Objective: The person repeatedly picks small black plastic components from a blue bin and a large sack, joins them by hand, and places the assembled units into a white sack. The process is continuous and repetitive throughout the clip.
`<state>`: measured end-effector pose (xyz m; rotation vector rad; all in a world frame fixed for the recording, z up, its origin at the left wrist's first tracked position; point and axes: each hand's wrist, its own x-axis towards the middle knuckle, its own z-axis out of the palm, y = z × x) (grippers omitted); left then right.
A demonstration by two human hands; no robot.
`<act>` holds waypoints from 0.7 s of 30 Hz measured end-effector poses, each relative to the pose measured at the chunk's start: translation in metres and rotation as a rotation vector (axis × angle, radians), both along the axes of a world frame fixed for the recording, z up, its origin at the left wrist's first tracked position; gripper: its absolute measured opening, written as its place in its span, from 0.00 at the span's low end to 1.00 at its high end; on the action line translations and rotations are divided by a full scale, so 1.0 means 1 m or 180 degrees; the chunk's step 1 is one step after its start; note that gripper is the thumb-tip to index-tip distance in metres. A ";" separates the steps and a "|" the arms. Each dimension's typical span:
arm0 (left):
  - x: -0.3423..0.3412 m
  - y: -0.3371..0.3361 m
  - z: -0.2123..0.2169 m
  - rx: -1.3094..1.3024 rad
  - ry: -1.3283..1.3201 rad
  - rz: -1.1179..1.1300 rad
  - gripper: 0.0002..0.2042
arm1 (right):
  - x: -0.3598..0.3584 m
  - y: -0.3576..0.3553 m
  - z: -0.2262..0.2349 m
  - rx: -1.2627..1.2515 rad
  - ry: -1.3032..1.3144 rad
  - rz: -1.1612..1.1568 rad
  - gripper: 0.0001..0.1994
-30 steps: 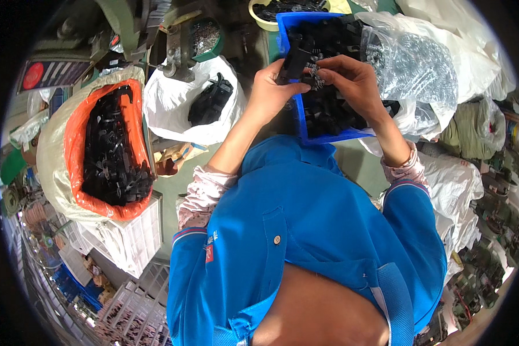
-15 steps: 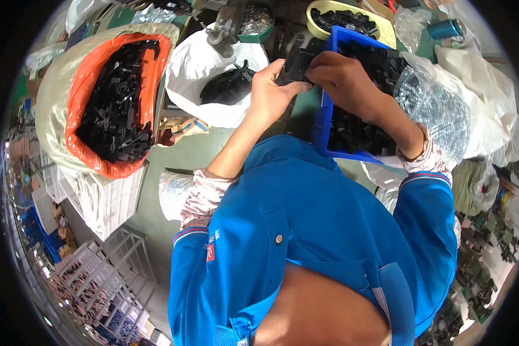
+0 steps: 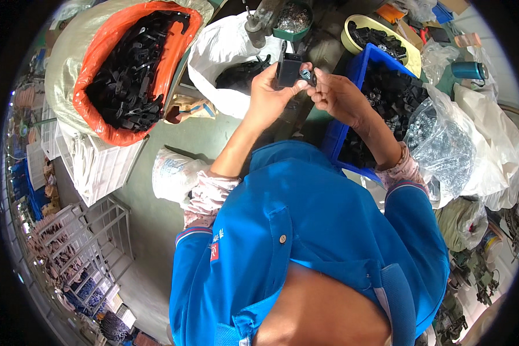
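Observation:
In front of me, my left hand [image 3: 268, 95] is closed around a black plastic part [image 3: 290, 72], with the thumb along its lower edge. At the part's right corner sits a small round metal coil spring [image 3: 305, 74]. Fingers of my right hand [image 3: 341, 97] are pinched together right beside that spring and seem to hold it; the fingertips partly hide their contact. A blue bin [image 3: 333, 138] of black parts and several springs lies under my right forearm. Beyond my left hand stands a white sack [image 3: 206, 57] with black parts in it.
An orange-lined sack [image 3: 92, 118] full of black pieces is on the left. At the back are a green tray [image 3: 292, 36] of small metal pieces and a yellow tub [image 3: 412, 57]. A clear bag [image 3: 444, 135] of springs lies right of the bin, below a teal cup [image 3: 469, 70].
My right hand has come away from over the bin's edge to beside the black part, where the spring now shows. The black part is turned more upright. The whole view has shifted.

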<state>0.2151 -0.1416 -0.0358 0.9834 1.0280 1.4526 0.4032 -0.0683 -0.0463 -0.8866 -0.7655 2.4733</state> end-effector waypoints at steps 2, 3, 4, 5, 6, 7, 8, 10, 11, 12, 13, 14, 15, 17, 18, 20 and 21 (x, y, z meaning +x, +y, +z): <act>-0.005 -0.003 -0.002 -0.0033 0.0306 0.0088 0.15 | -0.001 0.002 -0.004 -0.0024 0.0067 -0.0223 0.16; -0.009 -0.005 -0.003 -0.0045 0.0461 0.0137 0.15 | -0.002 0.001 -0.002 0.0046 0.0064 -0.0297 0.15; -0.014 -0.005 -0.012 0.0162 0.0645 0.0164 0.13 | -0.003 -0.001 0.002 0.0115 0.0062 -0.0372 0.15; -0.018 -0.004 -0.012 0.0300 0.0894 0.0158 0.12 | -0.003 -0.004 0.005 0.0180 0.0055 -0.0450 0.15; -0.022 -0.004 -0.012 0.0438 0.1144 0.0150 0.11 | -0.003 -0.005 0.004 0.0155 0.0053 -0.0458 0.16; -0.024 -0.003 -0.012 0.0576 0.1394 0.0142 0.10 | -0.002 -0.007 0.002 0.0130 0.0050 -0.0466 0.16; -0.024 -0.002 -0.011 0.0620 0.1408 0.0254 0.10 | -0.002 -0.008 0.001 0.0109 0.0049 -0.0472 0.17; -0.025 -0.003 -0.013 0.0211 0.1332 0.0320 0.11 | -0.004 -0.011 0.005 0.0220 -0.0053 -0.0568 0.16; -0.025 -0.003 -0.014 0.0010 0.1291 0.0348 0.11 | -0.006 -0.012 0.007 0.0276 -0.0107 -0.0622 0.16; -0.023 -0.003 -0.015 0.0100 0.1314 0.0434 0.12 | -0.007 -0.013 0.007 0.0495 -0.0110 -0.0664 0.17; -0.021 -0.003 -0.016 0.0047 0.1163 0.0469 0.11 | -0.008 -0.015 0.006 0.0714 -0.0113 -0.0707 0.17; -0.016 -0.004 -0.010 -0.0012 0.1007 0.0495 0.11 | -0.008 -0.017 0.004 0.0927 -0.0125 -0.0756 0.17; -0.013 -0.005 -0.007 -0.0072 0.0851 0.0520 0.10 | -0.008 -0.019 0.003 0.1107 -0.0122 -0.0806 0.17; -0.011 -0.005 -0.009 -0.0280 0.0668 0.0476 0.09 | -0.009 -0.021 0.001 0.1471 -0.0114 -0.0901 0.17; -0.010 -0.005 -0.010 -0.0382 0.0578 0.0456 0.09 | -0.010 -0.022 -0.001 0.1505 -0.0156 -0.0910 0.18; -0.010 -0.004 -0.015 -0.0480 0.0464 0.0453 0.08 | -0.010 -0.020 -0.003 0.1573 -0.0241 -0.0932 0.18; -0.010 -0.004 -0.017 -0.0529 0.0406 0.0450 0.08 | -0.010 -0.019 -0.003 0.1512 -0.0283 -0.0913 0.18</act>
